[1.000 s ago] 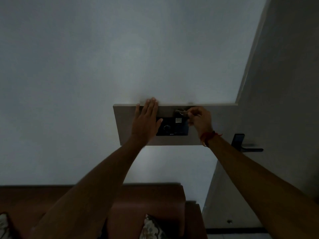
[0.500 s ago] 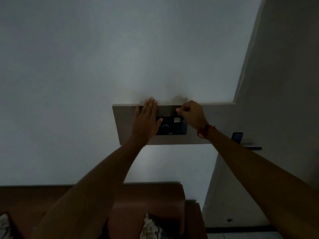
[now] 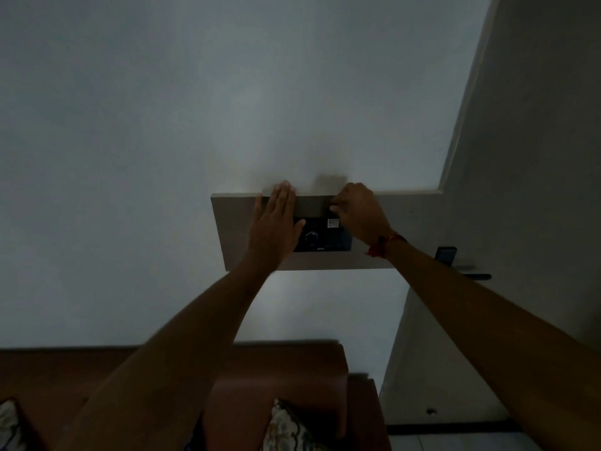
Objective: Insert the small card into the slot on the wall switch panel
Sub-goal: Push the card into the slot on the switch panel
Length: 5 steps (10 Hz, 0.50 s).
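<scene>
the right hand [image 3: 359,209] is bunched up at the top right of the black switch panel [image 3: 320,236], just right of the frame's centre, its grip pinched together with the fingertips [image 3: 335,208] pressed close at the panel's upper edge. the small card itself can't be made out; the room is dim and the knuckles cover whatever sits between those fingers, so i cannot tell whether the grip is clamped on it or where the card lies. a red thread band [image 3: 382,245] circles that wrist.

the left hand [image 3: 276,226] lies flat, fingers apart and stretched upward, palm on the left part of the panel and on the pale backing board [image 3: 234,229] behind it, holding nothing. its fingertips reach past the board's top edge.

between the two hands the panel shows a round dial [image 3: 311,237] and, just above right of it, a small pale square label [image 3: 332,222] touching the right hand's edge.

out to the right, on the grey door [image 3: 536,157], sits a dark lever handle [image 3: 455,260]. low in the frame is a brown sofa [image 3: 292,379] with a patterned cushion [image 3: 286,428].
</scene>
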### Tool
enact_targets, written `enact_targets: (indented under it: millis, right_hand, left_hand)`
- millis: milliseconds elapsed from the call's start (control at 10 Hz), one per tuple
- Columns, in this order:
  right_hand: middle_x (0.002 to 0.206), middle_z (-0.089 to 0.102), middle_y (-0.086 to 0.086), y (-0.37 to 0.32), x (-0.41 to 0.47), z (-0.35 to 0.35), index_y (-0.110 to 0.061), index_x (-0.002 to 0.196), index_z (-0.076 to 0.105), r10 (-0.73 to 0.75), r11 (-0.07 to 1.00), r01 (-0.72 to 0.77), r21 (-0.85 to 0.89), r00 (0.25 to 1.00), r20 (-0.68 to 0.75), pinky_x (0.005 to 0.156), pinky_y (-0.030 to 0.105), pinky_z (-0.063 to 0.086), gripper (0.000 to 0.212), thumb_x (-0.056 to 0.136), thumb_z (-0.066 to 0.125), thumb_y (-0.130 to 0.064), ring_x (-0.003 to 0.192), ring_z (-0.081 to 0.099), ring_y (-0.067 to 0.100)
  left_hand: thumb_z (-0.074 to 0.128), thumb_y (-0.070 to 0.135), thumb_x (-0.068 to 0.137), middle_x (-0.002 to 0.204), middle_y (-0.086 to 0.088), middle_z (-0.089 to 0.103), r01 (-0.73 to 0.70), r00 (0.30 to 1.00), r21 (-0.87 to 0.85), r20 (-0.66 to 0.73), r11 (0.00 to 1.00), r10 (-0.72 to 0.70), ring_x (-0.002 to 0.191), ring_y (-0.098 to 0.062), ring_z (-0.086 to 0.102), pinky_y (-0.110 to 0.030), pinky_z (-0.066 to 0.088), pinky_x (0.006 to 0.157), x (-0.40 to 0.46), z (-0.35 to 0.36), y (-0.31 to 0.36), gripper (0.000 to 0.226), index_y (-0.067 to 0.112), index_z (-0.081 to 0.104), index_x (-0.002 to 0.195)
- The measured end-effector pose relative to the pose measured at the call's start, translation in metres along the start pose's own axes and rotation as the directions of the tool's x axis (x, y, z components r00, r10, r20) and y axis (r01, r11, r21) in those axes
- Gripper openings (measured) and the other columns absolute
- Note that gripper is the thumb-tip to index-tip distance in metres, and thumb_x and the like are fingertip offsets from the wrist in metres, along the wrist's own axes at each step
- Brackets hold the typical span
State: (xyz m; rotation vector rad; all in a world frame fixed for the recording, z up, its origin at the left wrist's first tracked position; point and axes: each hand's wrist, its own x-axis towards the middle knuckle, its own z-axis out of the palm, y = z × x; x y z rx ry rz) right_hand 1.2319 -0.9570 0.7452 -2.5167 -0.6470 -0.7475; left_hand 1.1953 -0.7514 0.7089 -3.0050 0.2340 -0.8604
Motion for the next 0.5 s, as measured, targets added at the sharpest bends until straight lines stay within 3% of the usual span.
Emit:
enact_targets:
  millis: [100, 300, 400, 500]
  right_hand:
    - [0.096, 0.062, 0.023, -0.001, 0.001, 0.005, 0.001, 0.099, 0.072, -0.023, 0.998, 0.026, -0.052, 0.998, 0.055, 0.075, 0.030, 0.036, 0.018, 0.092, 0.059, -0.010, 0.094, 0.054, 0.035]
    - [0.094, 0.056, 0.021, -0.005, 0.000, 0.010, 0.000, 0.074, 0.059, 0.027, 0.996, -0.024, -0.083, 0.999, 0.040, 0.072, 0.035, 0.042, 0.013, 0.087, 0.055, -0.001, 0.093, 0.053, 0.035]
    - [0.095, 0.057, 0.017, -0.013, -0.008, 0.008, 0.000, 0.079, 0.058, -0.008, 0.990, 0.019, -0.139, 0.997, 0.077, 0.080, 0.043, 0.047, 0.011, 0.087, 0.057, -0.008, 0.097, 0.053, 0.034]
    - [0.100, 0.059, 0.016, -0.019, -0.002, -0.002, 0.000, 0.091, 0.062, -0.057, 0.976, 0.077, -0.204, 0.993, 0.105, 0.084, 0.044, 0.049, 0.023, 0.092, 0.058, -0.023, 0.103, 0.052, 0.033]
  left_hand:
    - [0.038, 0.048, 0.107, 0.174, -0.013, 0.007, 0.011, 1.000, -0.011, -0.004, 1.000, -0.011, 0.162, -0.027, 0.006, -0.053, 0.009, 0.132, -0.001, 0.002, 0.002, 0.075, 0.008, 0.010, 0.164]
    - [0.036, 0.049, 0.107, 0.174, -0.011, 0.006, 0.033, 0.999, 0.020, 0.006, 0.999, -0.033, 0.162, -0.026, 0.005, -0.054, 0.010, 0.131, 0.000, 0.006, 0.002, 0.075, 0.009, 0.008, 0.164]
    - [0.030, 0.050, 0.108, 0.174, -0.008, 0.007, 0.009, 1.000, 0.080, 0.018, 0.997, -0.010, 0.162, -0.024, 0.006, -0.054, 0.012, 0.131, -0.003, -0.003, 0.004, 0.073, 0.010, 0.008, 0.164]
    - [0.029, 0.051, 0.108, 0.175, -0.007, 0.006, 0.005, 1.000, 0.088, -0.029, 0.996, -0.002, 0.162, -0.024, 0.007, -0.053, 0.012, 0.131, 0.001, -0.018, 0.001, 0.073, 0.010, 0.008, 0.164]
